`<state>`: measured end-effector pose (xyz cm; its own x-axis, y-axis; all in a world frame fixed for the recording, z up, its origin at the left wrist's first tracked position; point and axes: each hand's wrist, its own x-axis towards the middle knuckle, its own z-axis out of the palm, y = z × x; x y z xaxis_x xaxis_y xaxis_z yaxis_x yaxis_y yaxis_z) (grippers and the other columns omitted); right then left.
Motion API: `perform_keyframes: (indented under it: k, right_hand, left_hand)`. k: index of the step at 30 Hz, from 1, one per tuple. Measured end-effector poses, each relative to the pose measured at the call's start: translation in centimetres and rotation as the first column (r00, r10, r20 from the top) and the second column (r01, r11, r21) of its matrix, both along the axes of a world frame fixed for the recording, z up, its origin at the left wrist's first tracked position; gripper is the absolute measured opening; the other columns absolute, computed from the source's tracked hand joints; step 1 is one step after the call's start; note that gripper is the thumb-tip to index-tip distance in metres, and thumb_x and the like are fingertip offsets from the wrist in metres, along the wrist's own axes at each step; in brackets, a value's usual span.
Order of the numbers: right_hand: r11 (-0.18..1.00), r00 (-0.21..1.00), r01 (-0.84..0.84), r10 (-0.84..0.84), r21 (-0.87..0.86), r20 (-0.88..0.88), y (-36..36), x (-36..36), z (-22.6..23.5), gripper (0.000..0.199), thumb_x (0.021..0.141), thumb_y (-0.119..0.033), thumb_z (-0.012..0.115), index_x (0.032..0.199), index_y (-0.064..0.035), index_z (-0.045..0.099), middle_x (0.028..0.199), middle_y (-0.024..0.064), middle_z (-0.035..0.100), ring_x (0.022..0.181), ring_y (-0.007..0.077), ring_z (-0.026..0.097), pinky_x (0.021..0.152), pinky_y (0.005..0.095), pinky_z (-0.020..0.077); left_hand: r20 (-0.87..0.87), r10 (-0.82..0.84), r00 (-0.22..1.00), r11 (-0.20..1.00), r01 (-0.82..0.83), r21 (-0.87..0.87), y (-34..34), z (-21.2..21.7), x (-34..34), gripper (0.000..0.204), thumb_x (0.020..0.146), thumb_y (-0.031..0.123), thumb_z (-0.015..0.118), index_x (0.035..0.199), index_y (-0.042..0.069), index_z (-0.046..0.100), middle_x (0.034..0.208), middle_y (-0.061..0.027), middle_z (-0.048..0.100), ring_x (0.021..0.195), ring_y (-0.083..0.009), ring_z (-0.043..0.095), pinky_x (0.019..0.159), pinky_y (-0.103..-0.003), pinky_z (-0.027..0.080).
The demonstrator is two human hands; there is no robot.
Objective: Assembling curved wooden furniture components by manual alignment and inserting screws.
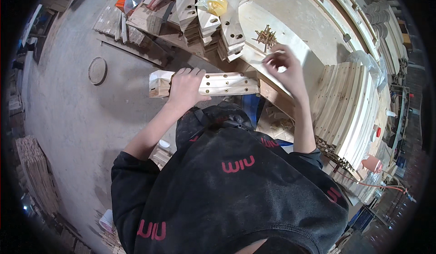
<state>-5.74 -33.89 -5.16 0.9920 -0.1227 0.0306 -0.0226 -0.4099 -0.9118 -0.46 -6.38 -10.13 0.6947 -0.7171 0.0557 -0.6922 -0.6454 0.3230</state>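
My left hand [186,87] lies closed over the left part of a bundle of pale wooden strips [227,83]. The strips sit side by side, with dark-rimmed holes along them, and their right end meets the edge of the wooden bench [275,95]. My right hand [287,68] is raised above the bench, thumb and fingers curled together in a pinch. Whatever those fingertips hold, if anything, is too small and blurred to tell. Just beyond it lies a loose pile of brass-coloured screws [265,37] on a pale board [259,15].
Stacked curved wooden pieces [188,8] stand at the far side, with a yellow plastic bag [213,4] on top. Rows of curved slats [347,108] fill the right. A round hoop [97,71] lies on the floor at left. An orange hose [386,186] runs at lower right.
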Motion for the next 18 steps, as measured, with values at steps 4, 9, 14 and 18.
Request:
perform_keyframes:
  k: [4, 9, 14, 18]
  right_hand:
    - [0.986, 0.978, -0.166, 0.167, 0.021, -0.125, 3.2, -0.1, 0.2, 0.031, 0.075, -0.003, 0.066, 0.100, -0.0059, 0.049, 0.077, 0.0017, 0.063, 0.065, 0.0063, 0.055, 0.057, 0.0208, 0.0424]
    - [0.966, 0.946, -0.256, 0.246, -0.023, -0.210, 4.4, 0.1, -0.4, 0.035, 0.076, -0.003, 0.068, 0.107, -0.0059, 0.051, 0.077, 0.0003, 0.062, 0.065, 0.0041, 0.051, 0.057, 0.0190, 0.0406]
    - [0.968, 0.943, -0.249, 0.245, 0.010, -0.227, 4.6, 0.4, -0.6, 0.040, 0.076, -0.003, 0.067, 0.113, -0.0055, 0.051, 0.075, -0.0005, 0.061, 0.062, 0.0040, 0.048, 0.055, 0.0191, 0.0390]
    - [0.956, 0.936, -0.294, 0.290, 0.009, -0.198, 4.7, 0.6, -1.0, 0.041, 0.076, -0.003, 0.067, 0.114, -0.0048, 0.051, 0.075, -0.0007, 0.061, 0.058, 0.0042, 0.045, 0.055, 0.0189, 0.0384]
  left_hand:
    - [0.007, -0.016, 1.000, 1.000, 0.015, 0.012, -0.3, 0.2, 0.1, 0.058, 0.046, 0.034, 0.083, 0.089, 0.004, 0.060, 0.082, -0.0094, 0.059, 0.081, -0.0245, 0.059, 0.076, -0.033, 0.044]
    - [0.015, -0.017, 1.000, 0.998, 0.016, 0.064, -0.6, 0.2, 0.1, 0.059, 0.047, 0.034, 0.082, 0.091, 0.004, 0.059, 0.084, -0.0092, 0.059, 0.082, -0.0241, 0.058, 0.077, -0.033, 0.044]
    - [0.030, -0.020, 0.999, 0.999, 0.018, 0.040, -0.4, 0.0, 0.2, 0.060, 0.047, 0.035, 0.082, 0.092, 0.005, 0.057, 0.083, -0.0086, 0.058, 0.082, -0.0251, 0.058, 0.074, -0.035, 0.044]
    - [0.017, -0.007, 1.000, 0.999, 0.006, 0.031, -0.4, 0.2, 0.3, 0.060, 0.047, 0.034, 0.082, 0.093, 0.005, 0.058, 0.083, -0.0088, 0.058, 0.081, -0.0253, 0.058, 0.074, -0.035, 0.044]
